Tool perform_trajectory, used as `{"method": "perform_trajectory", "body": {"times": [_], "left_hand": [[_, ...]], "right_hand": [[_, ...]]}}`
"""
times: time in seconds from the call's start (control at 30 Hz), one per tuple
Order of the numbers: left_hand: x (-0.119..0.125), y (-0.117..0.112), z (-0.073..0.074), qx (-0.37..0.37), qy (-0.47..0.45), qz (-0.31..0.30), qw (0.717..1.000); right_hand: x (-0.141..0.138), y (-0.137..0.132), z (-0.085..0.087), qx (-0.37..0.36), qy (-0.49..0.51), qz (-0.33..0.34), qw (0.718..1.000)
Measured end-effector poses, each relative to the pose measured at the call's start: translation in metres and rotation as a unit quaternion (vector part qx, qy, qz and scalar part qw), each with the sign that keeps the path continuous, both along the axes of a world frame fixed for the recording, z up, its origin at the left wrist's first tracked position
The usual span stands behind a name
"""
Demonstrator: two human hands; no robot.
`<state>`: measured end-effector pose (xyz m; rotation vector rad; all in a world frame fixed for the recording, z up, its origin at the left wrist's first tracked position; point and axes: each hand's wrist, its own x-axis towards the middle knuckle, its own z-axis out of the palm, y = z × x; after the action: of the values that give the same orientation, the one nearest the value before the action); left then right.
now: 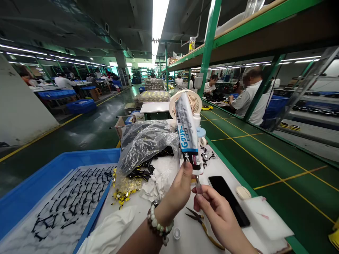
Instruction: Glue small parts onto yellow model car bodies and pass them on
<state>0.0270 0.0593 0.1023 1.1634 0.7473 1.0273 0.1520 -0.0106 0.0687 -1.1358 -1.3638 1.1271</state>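
My left hand (178, 187) is closed round the lower end of a glue tube (186, 130) with blue and black printing. The tube stands almost upright, its nozzle end down. Just beneath it, my right hand (215, 208) pinches a small translucent piece (198, 188) at the nozzle; whether it is a tip or a small container I cannot tell. Below the hands, pliers (202, 227) with yellow handles lie on the white table (148, 229). A small white round cap (177, 233) lies left of them.
At left, a blue tray (90, 157) holds rows of thin black parts (79, 192). Behind my hands are a plastic bag (145, 141), yellow parts (123, 195), white cloth (156, 181) and a fan (197, 100). A phone (229, 201) and white foam block (267, 217) lie right. Co-workers sit beyond the green conveyor (265, 155).
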Motion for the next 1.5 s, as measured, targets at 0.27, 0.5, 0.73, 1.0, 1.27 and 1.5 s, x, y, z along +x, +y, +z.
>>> {"method": "perform_trajectory", "body": {"times": [0.27,0.5,0.73,1.0,1.27,1.5], "left_hand": [[-0.031,0.016,0.014,0.726,0.269,0.235,0.588],[-0.021,0.029,0.026,0.492,0.297,-0.038,0.817],[-0.025,0.026,0.042,0.519,0.335,-0.011,0.786],[-0.027,0.032,0.044,0.791,0.336,0.128,0.495],[-0.021,0.030,0.047,0.823,0.345,0.146,0.428],[-0.024,0.032,0.049,0.831,0.332,0.129,0.428]], "right_hand": [[0.042,-0.011,0.008,-0.129,0.353,0.214,0.902],[0.059,-0.023,0.009,-0.227,0.360,0.319,0.847],[0.076,-0.039,0.024,-0.141,0.225,0.262,0.928],[0.108,-0.063,0.053,0.050,0.100,0.297,0.948],[0.097,-0.059,0.056,0.117,0.115,0.243,0.956],[0.100,-0.057,0.041,0.034,0.200,0.322,0.925]]}}
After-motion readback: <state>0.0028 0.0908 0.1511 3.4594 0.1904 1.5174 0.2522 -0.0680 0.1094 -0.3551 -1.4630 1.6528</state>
